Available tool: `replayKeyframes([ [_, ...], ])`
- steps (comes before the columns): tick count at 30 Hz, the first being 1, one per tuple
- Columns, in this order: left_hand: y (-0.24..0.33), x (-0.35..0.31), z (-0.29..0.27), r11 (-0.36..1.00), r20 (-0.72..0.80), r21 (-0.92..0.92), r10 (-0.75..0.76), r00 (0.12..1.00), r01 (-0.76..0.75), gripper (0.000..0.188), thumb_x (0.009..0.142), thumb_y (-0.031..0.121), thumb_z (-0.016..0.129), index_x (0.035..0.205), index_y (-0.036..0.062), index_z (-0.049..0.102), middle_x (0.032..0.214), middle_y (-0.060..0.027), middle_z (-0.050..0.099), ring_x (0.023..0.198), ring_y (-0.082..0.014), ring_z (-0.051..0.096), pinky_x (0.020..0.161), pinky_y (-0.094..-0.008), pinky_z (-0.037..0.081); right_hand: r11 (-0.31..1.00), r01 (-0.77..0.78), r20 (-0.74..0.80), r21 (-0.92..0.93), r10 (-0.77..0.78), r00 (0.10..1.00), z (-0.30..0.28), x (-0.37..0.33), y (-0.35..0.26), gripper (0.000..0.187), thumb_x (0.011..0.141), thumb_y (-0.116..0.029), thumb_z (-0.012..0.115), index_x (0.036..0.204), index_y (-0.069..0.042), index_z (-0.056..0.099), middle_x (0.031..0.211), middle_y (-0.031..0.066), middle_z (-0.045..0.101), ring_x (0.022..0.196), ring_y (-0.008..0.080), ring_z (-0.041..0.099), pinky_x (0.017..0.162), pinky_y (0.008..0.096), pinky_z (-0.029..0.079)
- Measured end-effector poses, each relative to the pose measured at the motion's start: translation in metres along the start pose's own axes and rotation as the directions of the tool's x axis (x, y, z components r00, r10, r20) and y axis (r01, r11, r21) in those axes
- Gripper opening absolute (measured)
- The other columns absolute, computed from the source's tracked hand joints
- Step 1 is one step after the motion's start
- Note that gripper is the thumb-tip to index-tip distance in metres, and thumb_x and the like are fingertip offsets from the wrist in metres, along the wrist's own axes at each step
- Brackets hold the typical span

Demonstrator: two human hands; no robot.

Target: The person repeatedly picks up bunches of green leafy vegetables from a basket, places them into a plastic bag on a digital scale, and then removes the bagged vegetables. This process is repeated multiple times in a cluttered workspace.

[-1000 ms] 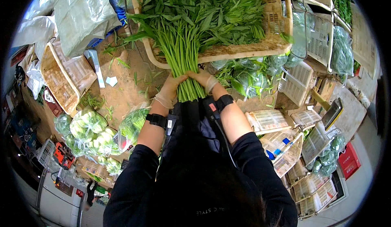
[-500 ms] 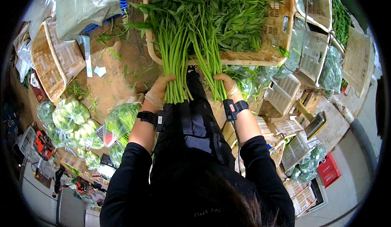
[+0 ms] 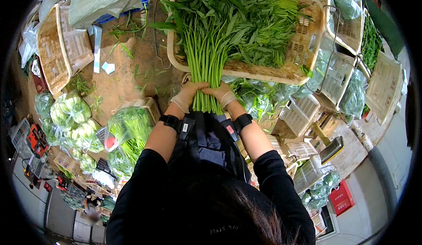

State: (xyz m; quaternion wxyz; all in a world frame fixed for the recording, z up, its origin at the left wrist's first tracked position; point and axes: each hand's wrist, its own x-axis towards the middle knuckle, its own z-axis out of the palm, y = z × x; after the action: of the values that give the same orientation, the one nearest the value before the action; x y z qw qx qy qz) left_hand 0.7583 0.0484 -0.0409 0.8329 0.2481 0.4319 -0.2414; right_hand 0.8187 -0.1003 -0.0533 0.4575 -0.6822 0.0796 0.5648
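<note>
A thick bunch of water spinach (image 3: 203,64) lies with its leaves over the near side of a pale plastic crate and its long stems pointing toward me. My left hand (image 3: 190,93) wraps the stems from the left, close to their cut ends. From the right, my right hand (image 3: 221,94) closes round the same stems, so the two hands nearly meet. Both wear thin, see-through gloves. More leafy greens (image 3: 263,38) fill the crate (image 3: 303,42) behind the bunch. The fingers under the stems are partly hidden.
Bagged pale-green vegetables (image 3: 72,122) and a bag of green stems (image 3: 132,130) stand to the left. A tilted crate (image 3: 55,53) is farther left. On the right are white crates (image 3: 300,113) and bagged greens (image 3: 354,91). Leaf scraps lie on the brown floor (image 3: 132,64).
My hands have come together, joining two separate bundles of stems into one bunch. The view has shifted, so the crate appears slightly farther right and lower.
</note>
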Motion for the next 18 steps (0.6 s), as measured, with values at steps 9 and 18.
replayKeyframes([
  [9, 0.001, -0.002, -0.028, 0.984, -0.079, 0.176, -0.01, 0.997, 0.023, 0.016, 0.075, 0.013, 0.06, 0.086, 0.0012, 0.062, 0.076, -0.0084, 0.061, 0.065, -0.0189, 0.059, 0.059, -0.0327, 0.05, 0.696, -0.047, 0.038, 0.716, 0.028, 0.999, -0.093, -0.123, -0.088, 0.031, 0.076, -0.019, 0.062, 0.102, -0.003, 0.055, 0.064, 0.0003, 0.051, 0.056, 0.0111, 0.049, 0.052, 0.0234, 0.04],
  [18, 0.022, -0.019, 0.008, 0.998, -0.016, 0.029, 0.051, 0.999, -0.05, 0.046, 0.072, 0.021, 0.068, 0.111, 0.002, 0.052, 0.091, -0.0096, 0.059, 0.075, -0.0212, 0.058, 0.062, -0.0339, 0.049, 0.677, 0.156, -0.201, 0.719, -0.013, 0.979, -0.152, -0.192, -0.084, 0.031, 0.071, -0.012, 0.062, 0.096, 0.002, 0.051, 0.073, 0.007, 0.056, 0.061, 0.0133, 0.054, 0.054, 0.0256, 0.043],
])
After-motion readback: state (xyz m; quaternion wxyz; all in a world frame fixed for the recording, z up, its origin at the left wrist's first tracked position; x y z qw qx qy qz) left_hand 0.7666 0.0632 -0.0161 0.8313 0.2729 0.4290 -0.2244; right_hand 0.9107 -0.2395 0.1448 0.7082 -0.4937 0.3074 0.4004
